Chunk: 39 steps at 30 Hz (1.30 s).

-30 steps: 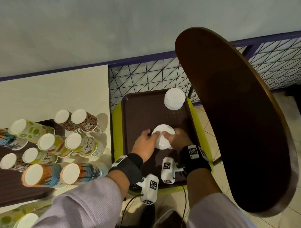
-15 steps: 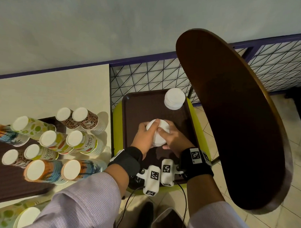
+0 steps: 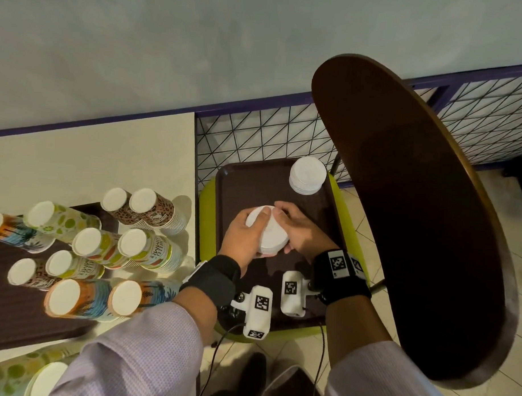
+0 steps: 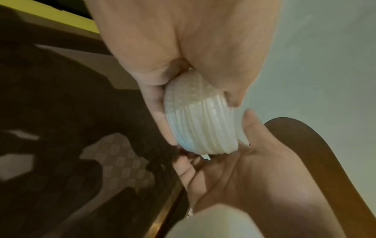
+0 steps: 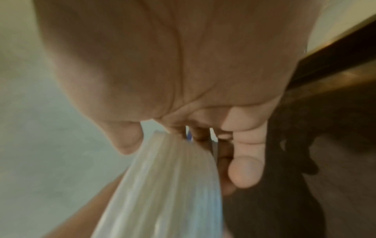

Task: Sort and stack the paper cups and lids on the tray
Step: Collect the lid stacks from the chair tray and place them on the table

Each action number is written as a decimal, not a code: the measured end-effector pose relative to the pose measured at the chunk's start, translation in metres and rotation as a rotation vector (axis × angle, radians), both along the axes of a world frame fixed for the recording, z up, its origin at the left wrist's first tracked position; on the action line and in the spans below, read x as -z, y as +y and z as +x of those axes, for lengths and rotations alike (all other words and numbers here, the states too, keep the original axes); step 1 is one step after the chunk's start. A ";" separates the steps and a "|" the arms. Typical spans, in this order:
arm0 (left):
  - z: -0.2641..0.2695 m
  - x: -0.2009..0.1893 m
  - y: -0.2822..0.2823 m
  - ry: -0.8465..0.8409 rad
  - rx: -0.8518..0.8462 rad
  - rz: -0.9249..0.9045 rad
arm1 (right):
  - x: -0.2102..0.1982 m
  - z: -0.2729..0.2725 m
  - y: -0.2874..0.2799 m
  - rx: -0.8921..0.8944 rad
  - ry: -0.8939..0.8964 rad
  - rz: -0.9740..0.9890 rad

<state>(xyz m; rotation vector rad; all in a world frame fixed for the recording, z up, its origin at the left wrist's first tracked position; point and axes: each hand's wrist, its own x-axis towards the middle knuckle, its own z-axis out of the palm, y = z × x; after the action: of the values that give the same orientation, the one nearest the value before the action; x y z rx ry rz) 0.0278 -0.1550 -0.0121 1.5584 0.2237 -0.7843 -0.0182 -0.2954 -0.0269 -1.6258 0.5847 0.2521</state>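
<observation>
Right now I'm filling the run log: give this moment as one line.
left hand: grips lid stack | right hand: steadies it | over tray | second lid stack: far corner

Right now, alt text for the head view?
Both hands, left hand and right hand, hold a tilted stack of white lids over a brown tray. A second lid stack stands at its far corner.

Looks like a café or fast-food eating area. Shown by the dark brown plastic serving tray (image 3: pixel 330 212), tall stacks of printed paper cups (image 3: pixel 151 250) on a cream table (image 3: pixel 92 156), a tiled floor (image 3: pixel 489 395), and a dark wooden curved chair back (image 3: pixel 416 218).
</observation>
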 end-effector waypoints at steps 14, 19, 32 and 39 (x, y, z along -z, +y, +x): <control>-0.017 0.015 0.039 -0.121 -0.064 0.089 | 0.023 0.108 -0.084 0.169 0.140 -0.930; -0.009 0.017 0.040 -0.137 -0.081 0.126 | 0.029 0.119 -0.085 0.058 0.300 -0.902; -0.008 0.012 0.034 -0.110 -0.078 0.125 | 0.029 0.104 -0.068 0.033 0.486 -0.764; -0.012 0.005 0.033 -0.126 -0.063 0.123 | 0.034 0.089 -0.075 0.043 0.468 -0.652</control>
<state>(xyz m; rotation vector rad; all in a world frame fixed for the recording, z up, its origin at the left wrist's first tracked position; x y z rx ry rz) 0.0154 -0.1217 -0.0174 1.7021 0.2309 -0.6304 0.0703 -0.3708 -0.0604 -2.1937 1.1429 0.4482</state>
